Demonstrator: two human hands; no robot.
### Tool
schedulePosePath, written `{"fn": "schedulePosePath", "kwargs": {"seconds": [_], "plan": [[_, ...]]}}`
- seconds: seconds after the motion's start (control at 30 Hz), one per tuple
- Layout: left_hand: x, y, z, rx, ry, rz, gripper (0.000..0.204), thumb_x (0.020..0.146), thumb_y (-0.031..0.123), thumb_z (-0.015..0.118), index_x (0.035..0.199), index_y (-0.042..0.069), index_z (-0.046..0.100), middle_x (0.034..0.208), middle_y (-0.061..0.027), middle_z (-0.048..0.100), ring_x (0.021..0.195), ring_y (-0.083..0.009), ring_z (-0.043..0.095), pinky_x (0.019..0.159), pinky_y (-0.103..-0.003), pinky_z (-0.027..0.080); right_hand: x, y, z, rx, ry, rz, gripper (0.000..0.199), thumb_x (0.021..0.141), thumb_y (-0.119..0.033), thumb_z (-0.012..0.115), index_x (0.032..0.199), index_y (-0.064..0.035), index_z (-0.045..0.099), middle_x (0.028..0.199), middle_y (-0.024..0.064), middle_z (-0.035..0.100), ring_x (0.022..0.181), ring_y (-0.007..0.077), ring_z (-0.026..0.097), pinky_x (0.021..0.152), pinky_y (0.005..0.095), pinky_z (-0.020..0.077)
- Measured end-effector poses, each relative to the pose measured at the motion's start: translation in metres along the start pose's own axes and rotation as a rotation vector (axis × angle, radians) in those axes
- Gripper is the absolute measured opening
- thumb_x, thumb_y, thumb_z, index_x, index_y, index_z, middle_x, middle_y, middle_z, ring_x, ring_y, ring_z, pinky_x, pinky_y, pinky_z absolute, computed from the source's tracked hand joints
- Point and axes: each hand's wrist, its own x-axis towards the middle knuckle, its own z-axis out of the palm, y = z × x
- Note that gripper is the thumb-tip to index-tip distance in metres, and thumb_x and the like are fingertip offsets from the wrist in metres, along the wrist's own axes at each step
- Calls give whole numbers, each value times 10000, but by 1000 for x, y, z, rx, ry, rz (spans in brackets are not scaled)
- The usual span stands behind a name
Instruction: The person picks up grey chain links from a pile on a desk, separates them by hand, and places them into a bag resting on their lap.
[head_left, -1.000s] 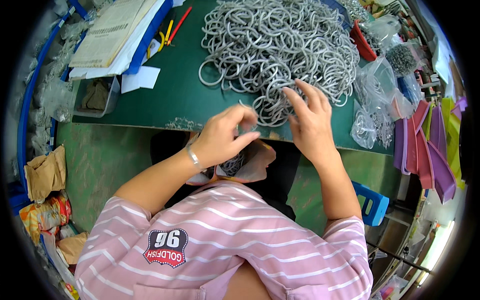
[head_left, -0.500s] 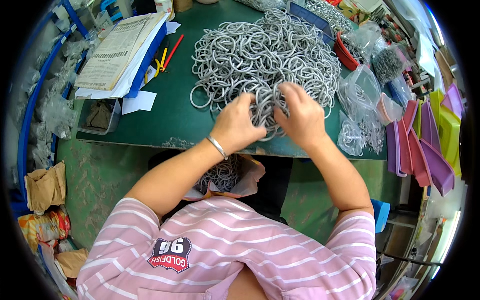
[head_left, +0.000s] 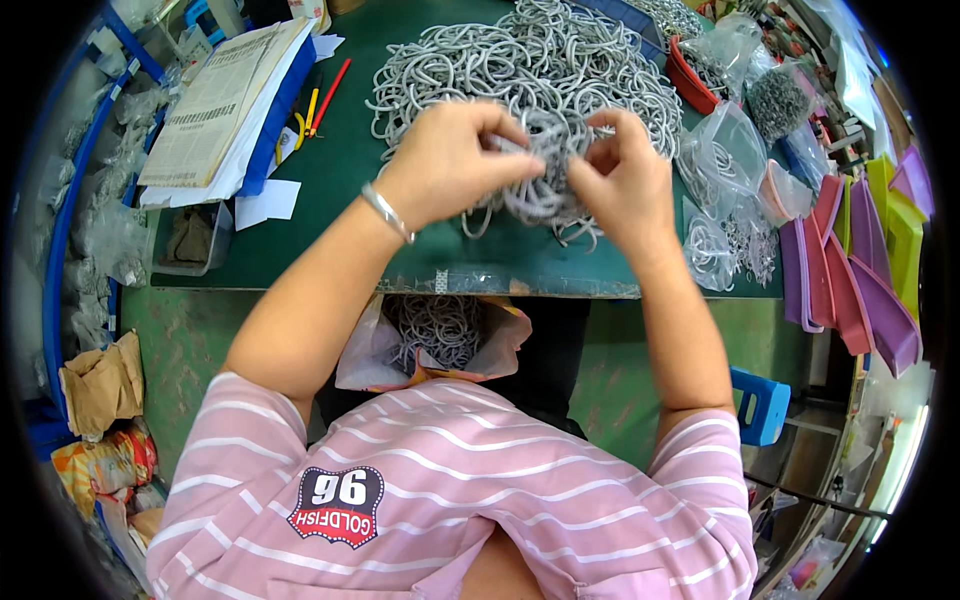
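A big heap of grey metal rings (head_left: 520, 60) covers the far middle of the green table (head_left: 330, 200). My left hand (head_left: 445, 160) and my right hand (head_left: 622, 180) are raised above the table's near edge, both closed on one bunch of grey rings (head_left: 540, 170) held between them. A thin bangle sits on my left wrist. Below the table edge, an open bag of grey rings (head_left: 435, 335) rests in my lap.
A stack of printed papers (head_left: 215, 105), a red pen and yellow-handled tool lie at the left. A small clear box (head_left: 190, 240) sits at the left edge. Plastic bags of rings (head_left: 725, 170) and purple and green trays (head_left: 860, 280) crowd the right. A blue stool (head_left: 760, 405) stands below.
Both hands have lifted a bunch of rings off the heap and drawn it toward me, above the table's near edge.
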Motion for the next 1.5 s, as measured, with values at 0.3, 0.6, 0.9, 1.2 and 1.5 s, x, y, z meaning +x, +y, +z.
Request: {"fn": "schedulePosePath", "kwargs": {"seconds": [0.3,0.6,0.9,1.2,1.5], "plan": [[-81,-64,43,489,80,330,211,641,122,771,791,31,653,921,-111,556,870,-289,548,748,-390,450,-79,16,49,142,247,49,124,723,-8,677,822,-11,604,785,86,573,699,209,534,621,315,449],[-76,-95,72,545,-5,364,153,712,35,677,825,12,578,806,-107,539,767,-296,574,669,-382,478,-94,28,54,862,291,500,213,959,-196,516,832,-34,573,739,-13,538,645,42,436,554,202,355],[-67,-27,27,425,38,507,112,755,30,645,824,41,558,737,-98,558,663,-291,566,584,-371,454,-47,-16,21,322,213,48,303,969,-203,486,738,-12,531,639,48,554,580,115,483,544,285,397],[-74,-51,44,433,-78,533,112,744,94,691,745,60,585,656,-90,514,621,-282,520,579,-369,429,-89,44,20,197,45,390,353,976,-237,450,722,1,505,580,44,516,535,125,478,512,293,394],[-50,-52,32,-213,51,-82,123,854,128,628,818,13,605,707,-76,569,624,-177,536,575,-288,431,-76,30,37,792,92,483,216,950,-183,525,935,13,613,662,14,576,608,75,525,576,235,432]]}}
